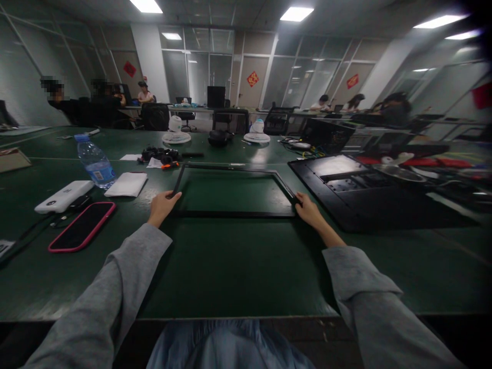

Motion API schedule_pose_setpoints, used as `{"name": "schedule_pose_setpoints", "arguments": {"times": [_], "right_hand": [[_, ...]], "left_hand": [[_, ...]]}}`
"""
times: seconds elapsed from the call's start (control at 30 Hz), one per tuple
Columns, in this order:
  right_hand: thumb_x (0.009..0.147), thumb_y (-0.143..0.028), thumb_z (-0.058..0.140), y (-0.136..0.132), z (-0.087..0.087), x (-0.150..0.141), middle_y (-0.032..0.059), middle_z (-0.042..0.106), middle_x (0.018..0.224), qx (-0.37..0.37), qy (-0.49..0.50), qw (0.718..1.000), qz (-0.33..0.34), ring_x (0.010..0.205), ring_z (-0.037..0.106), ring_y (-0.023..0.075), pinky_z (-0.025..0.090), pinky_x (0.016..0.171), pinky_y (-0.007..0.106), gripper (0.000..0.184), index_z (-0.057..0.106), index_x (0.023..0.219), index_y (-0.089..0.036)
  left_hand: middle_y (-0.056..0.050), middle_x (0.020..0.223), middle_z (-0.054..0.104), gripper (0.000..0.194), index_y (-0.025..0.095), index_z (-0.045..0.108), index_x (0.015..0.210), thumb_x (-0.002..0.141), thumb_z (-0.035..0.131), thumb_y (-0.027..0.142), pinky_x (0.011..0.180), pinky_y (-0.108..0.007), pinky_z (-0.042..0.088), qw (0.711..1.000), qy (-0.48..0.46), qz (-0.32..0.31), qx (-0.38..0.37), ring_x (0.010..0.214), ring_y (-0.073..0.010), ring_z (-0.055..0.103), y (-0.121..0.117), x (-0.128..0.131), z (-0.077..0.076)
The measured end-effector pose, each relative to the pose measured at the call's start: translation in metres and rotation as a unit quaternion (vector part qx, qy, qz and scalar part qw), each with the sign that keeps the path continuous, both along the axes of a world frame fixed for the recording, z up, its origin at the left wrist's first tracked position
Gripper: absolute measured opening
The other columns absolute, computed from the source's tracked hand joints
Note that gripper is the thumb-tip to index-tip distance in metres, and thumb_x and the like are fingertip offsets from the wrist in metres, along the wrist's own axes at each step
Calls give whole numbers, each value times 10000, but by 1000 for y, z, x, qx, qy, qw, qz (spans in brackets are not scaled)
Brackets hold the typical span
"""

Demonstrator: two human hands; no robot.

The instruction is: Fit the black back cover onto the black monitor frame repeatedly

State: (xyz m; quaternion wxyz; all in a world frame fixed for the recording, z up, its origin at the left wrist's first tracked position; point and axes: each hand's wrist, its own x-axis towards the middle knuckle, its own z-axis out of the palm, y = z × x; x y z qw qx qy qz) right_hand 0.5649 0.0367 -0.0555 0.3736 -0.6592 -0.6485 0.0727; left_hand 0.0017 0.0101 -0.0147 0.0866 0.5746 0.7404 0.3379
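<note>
A thin black rectangular frame [230, 167] lies flat on the green table [230, 266] in front of me. My left hand [162, 206] grips the frame's near left corner, fingers curled round the bar. My right hand [307, 209] holds the near right corner the same way. Both arms wear grey sleeves. The green tabletop shows through the frame's open middle.
Left of the frame lie a pink-edged phone [82, 226], a white power bank [63, 196], a white cloth [126, 184] and a water bottle [94, 161]. A large black panel [369, 197] lies at the right. Small fans [176, 132] and black parts sit further back. People sit at far tables.
</note>
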Motion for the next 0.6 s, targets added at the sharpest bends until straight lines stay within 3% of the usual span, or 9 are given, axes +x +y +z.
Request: {"name": "schedule_pose_setpoints", "arguments": {"times": [0.27,0.47,0.6], "right_hand": [[721,-168,549,-3,2,1,214,677,1339,-5,-9,1000,9,1283,634,351,433,1149,562,595,553,1316,-136],[781,-211,537,-3,6,-3,237,675,1292,5,-13,1000,0,1240,643,351,451,1124,555,594,527,1365,-100],[823,-254,523,-4,20,3,259,617,1307,47,-43,997,-51,1307,559,386,409,1131,604,577,528,1370,-69]], "left_hand": [[-160,1076,770,335,203,813,1007,893,607,441,897,-442,524,997,69,-18,-13,1079,-367,703,4,0,-5],[-185,1173,693,425,156,721,1256,898,613,358,1006,-468,513,998,56,-17,34,1150,-344,658,4,3,-7],[-166,1275,657,432,195,699,1290,925,607,406,1055,-493,484,996,44,-58,51,1214,-328,610,-4,10,3]]}}
